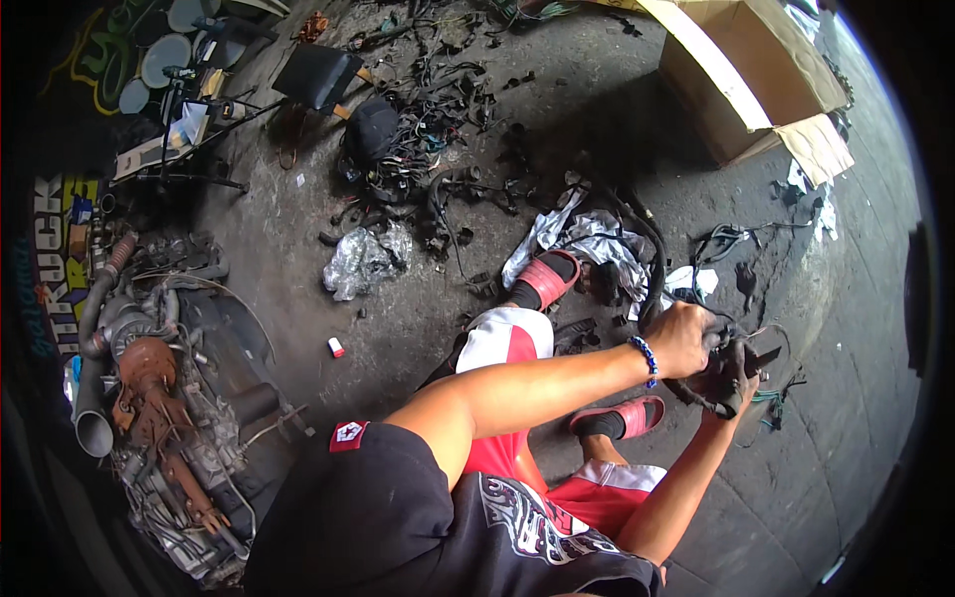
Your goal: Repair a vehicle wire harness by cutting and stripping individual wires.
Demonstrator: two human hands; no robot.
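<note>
A thick black wiring harness [652, 254] runs down over the floor and bends toward my hands at the right. My left hand [681, 340], with a blue beaded bracelet at its wrist, is closed in a fist on the dark harness. Just beyond it, lower and to the right, my right hand [738, 383] grips the same dark bundle from beneath; its fingers look blackened or covered. A dark flat piece sticks out beside the right hand, too unclear to name. Thin green wires [770, 398] hang next to it.
An open cardboard box [711, 90] stands at the far right. Crumpled clear plastic [366, 261], silvery wrapping [602, 244] and a heap of cable scraps [428, 129] lie ahead. A rusty engine [149, 373] is at the left. A small red-and-white box [336, 347] lies on the floor.
</note>
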